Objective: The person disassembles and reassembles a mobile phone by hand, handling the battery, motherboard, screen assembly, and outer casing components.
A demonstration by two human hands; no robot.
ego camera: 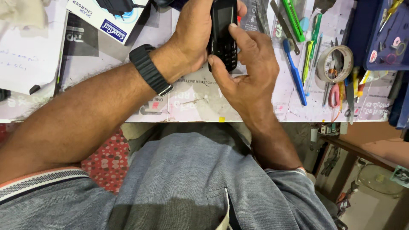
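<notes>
Left hand (pixel 194 32) and right hand (pixel 249 70) together, fingers curled.

Count, single head view.

Hands: two, a left hand (pixel 194 34) and a right hand (pixel 247 70), both at 12 o'clock.

Phones: one, a black phone (pixel 223 32), held between them.

Watches: one, a black watch (pixel 150 69) at 10 o'clock.

Toothbrushes: one, a blue toothbrush (pixel 295 72) at 2 o'clock.

Tape rolls: one, a tape roll (pixel 334 64) at 2 o'clock.

Cutters: one, a green cutter (pixel 294 19) at 1 o'clock.

Boxes: one, a white box (pixel 106 19) at 11 o'clock.

Paper sheets: one, a written sheet (pixel 25 64) at 9 o'clock.

Slim tools lay between toothbrush and tape roll; they overlapped too much, so that count was not taken.
</notes>
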